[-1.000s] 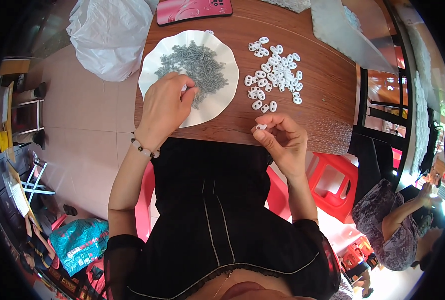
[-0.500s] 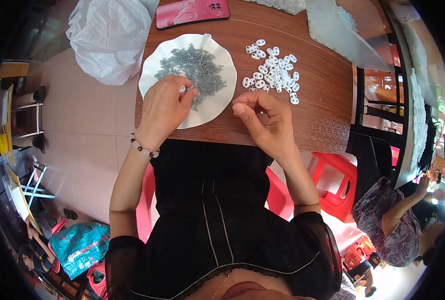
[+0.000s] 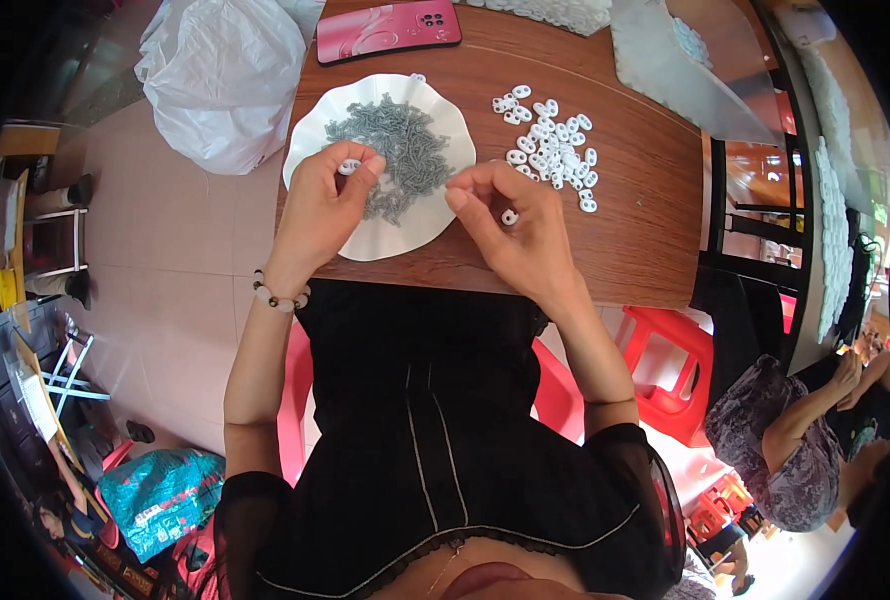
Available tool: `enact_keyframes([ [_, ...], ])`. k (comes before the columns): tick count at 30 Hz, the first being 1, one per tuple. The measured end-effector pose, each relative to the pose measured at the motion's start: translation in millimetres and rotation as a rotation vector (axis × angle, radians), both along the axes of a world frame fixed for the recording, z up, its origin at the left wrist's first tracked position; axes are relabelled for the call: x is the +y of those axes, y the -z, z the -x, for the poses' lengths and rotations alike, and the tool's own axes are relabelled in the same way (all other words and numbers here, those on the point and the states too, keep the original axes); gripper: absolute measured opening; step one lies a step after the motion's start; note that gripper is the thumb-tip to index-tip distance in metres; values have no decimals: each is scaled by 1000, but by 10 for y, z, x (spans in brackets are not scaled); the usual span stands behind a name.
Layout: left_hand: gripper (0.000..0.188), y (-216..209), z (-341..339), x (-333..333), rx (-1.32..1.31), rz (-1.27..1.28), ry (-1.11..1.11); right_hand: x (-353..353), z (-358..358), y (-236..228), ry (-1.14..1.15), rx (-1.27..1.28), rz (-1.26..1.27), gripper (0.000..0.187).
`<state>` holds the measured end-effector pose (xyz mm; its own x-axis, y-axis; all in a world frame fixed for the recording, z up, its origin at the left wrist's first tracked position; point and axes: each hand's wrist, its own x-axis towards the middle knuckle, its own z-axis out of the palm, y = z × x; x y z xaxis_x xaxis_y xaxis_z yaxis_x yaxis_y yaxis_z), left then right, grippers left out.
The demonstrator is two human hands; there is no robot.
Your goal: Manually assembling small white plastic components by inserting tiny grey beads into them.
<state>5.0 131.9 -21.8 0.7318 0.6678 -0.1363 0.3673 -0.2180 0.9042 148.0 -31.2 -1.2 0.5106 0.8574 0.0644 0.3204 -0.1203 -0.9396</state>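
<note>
My left hand [image 3: 317, 205] is over the left part of a white wavy-rimmed plate [image 3: 370, 245]. Its thumb and forefinger pinch a small white oval piece with two dark-ringed holes [image 3: 348, 167]. Small grey translucent rod-like pieces [image 3: 405, 145] are heaped on the plate. At the plate's right rim, my right hand [image 3: 525, 225] has thumb and forefinger pressed together; what is between the tips is too small to make out. Another white piece [image 3: 509, 217] shows beside its palm, and I cannot tell whether it is held or lies on the table.
A loose pile of white two-holed pieces [image 3: 555, 150] lies right of the plate on the brown wooden table [image 3: 645, 230]. A pink phone [image 3: 389, 30] is at the far edge. Left stands a white plastic bag [image 3: 220, 90]; right, a red stool [image 3: 670, 370]. Other people sit farther off.
My right hand has moved left and slightly away from me, to the plate's rim. My left hand has turned a little, and more of its white piece shows.
</note>
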Motion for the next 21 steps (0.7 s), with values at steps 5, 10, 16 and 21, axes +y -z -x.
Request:
enact_keyframes([
  [5, 22, -115, 36, -45, -160, 205, -17, 277, 29, -43, -18, -12, -10, 12],
  [10, 22, -265, 74, -80, -227, 522, -34, 346, 114, -93, -57, -90, -110, 14],
  [16, 20, -289, 72, -162, -244, 480, -62, 343, 160, -99, -12, -202, -189, 14],
  [21, 18, -266, 18, -229, -331, 593, -158, 350, 170, -84, 38, -329, -181, 13],
])
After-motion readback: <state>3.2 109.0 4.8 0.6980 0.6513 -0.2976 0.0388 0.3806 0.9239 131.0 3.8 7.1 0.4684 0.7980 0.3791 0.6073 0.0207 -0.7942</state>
